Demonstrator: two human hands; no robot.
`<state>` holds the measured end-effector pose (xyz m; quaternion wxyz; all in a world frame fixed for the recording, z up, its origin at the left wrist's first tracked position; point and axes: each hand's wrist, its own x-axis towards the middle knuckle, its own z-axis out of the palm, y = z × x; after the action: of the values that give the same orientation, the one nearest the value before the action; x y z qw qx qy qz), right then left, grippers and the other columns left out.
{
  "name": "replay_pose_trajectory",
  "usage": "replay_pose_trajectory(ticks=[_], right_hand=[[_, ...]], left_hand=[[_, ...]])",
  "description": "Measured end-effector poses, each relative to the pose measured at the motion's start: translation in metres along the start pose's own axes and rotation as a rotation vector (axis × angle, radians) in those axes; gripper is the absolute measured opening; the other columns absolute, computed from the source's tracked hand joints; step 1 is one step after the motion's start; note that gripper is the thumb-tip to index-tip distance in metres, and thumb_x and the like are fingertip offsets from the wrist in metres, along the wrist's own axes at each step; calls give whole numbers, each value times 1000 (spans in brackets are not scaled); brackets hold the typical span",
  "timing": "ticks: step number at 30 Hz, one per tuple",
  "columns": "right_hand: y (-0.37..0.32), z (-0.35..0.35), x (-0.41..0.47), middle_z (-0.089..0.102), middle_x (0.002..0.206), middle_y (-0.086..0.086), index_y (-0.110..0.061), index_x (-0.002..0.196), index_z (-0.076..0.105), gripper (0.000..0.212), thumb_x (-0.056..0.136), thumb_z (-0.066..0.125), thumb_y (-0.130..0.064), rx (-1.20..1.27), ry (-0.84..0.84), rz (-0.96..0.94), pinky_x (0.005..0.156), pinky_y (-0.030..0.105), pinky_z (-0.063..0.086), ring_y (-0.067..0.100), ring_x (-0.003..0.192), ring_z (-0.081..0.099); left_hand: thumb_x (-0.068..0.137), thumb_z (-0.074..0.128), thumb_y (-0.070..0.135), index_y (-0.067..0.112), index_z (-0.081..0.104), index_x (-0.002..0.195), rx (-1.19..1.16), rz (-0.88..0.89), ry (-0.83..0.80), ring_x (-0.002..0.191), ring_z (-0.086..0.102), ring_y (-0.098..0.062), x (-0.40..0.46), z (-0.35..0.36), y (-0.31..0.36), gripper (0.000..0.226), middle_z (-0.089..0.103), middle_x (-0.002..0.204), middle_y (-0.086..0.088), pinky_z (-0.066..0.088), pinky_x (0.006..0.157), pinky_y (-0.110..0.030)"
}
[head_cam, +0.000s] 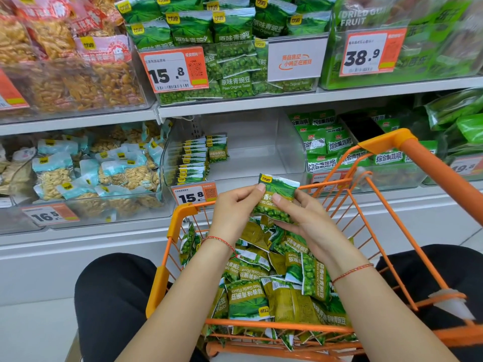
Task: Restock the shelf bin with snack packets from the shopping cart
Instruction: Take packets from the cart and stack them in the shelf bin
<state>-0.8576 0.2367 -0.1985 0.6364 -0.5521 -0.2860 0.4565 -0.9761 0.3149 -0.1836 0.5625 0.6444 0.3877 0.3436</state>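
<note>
A green garlic-pea snack packet point(277, 190) is held upright above the orange shopping cart point(183, 212). My left hand point(234, 209) pinches its left edge and my right hand point(300, 212) grips its right side and bottom. Several more green packets point(274, 288) lie heaped in the cart. Behind it, the clear shelf bin point(261, 152) on the lower shelf holds a row of the same packets point(194, 160) standing along its left side; the rest of the bin is bare.
The bin to the left holds pale blue nut packets point(91, 168). Green fruit-crisp packets point(326, 145) fill the bin to the right. The upper shelf carries original-taste pea packets point(230, 56). My knees in black flank the cart.
</note>
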Motion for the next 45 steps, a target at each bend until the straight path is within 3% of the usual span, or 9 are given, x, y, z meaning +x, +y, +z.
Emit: replay_pose_trajectory(ticks=[4,8,13,16,21,25,31,37,45], right_hand=[[-6,14,15,73,97,-10,-21,104,61,24,82,71,-21,-82,-31,-8,76,17,47,8,94,67],[-25,35,56,72,105,-3,-16,114,62,40,77,77,-22,-159,-8,-28,82,23,46,11,98,67],[-42,49,134,56,89,-18,-26,111,47,42,80,74,-17,-234,-56,-56,74,11,41,-8,77,56],[-29,56,183,61,120,-3,-9,131,50,68,73,80,-23,-415,-59,29,88,23,42,10,104,60],[-5,66,246,65,115,0,-16,108,61,40,74,80,-22,-570,-65,156,93,29,45,17,105,59],[5,82,287,65,118,3,-10,114,62,70,57,89,-37,-665,-82,228,97,34,46,21,111,59],[20,99,313,63,120,7,-9,114,59,39,79,68,7,-620,-166,233,100,32,44,22,113,58],[40,90,312,64,110,5,-16,110,61,32,81,73,-8,-698,17,149,78,28,45,19,95,57],[46,97,307,62,119,8,-13,125,55,43,85,69,-23,-975,-32,-41,88,39,50,25,93,59]], left_hand=[[91,59,33,13,73,106,45,-18,-10,91,63,-1,10,-15,2,28,71,99,7,49,86,-20],[92,57,36,22,69,101,150,66,42,89,57,1,42,-48,7,21,65,96,13,46,86,-22],[94,52,38,19,65,115,826,262,340,116,50,-20,101,-113,-19,31,61,119,1,36,96,-33],[94,51,38,13,49,133,1025,215,395,128,37,-32,129,-140,-41,46,47,135,-11,29,103,-43],[96,50,28,10,40,140,878,240,377,124,43,-31,149,-148,-60,49,44,138,-14,36,100,-42],[95,50,27,11,50,132,842,311,420,117,48,-31,153,-150,-68,41,48,131,-14,41,95,-39],[90,55,26,13,55,126,834,351,418,117,48,-26,156,-152,-72,38,50,128,-12,42,92,-37],[89,59,20,13,57,122,835,373,418,118,48,-26,156,-152,-74,34,50,128,-12,43,91,-36],[89,58,19,12,59,119,825,382,444,117,50,-28,155,-150,-74,31,51,128,-13,45,88,-37]])
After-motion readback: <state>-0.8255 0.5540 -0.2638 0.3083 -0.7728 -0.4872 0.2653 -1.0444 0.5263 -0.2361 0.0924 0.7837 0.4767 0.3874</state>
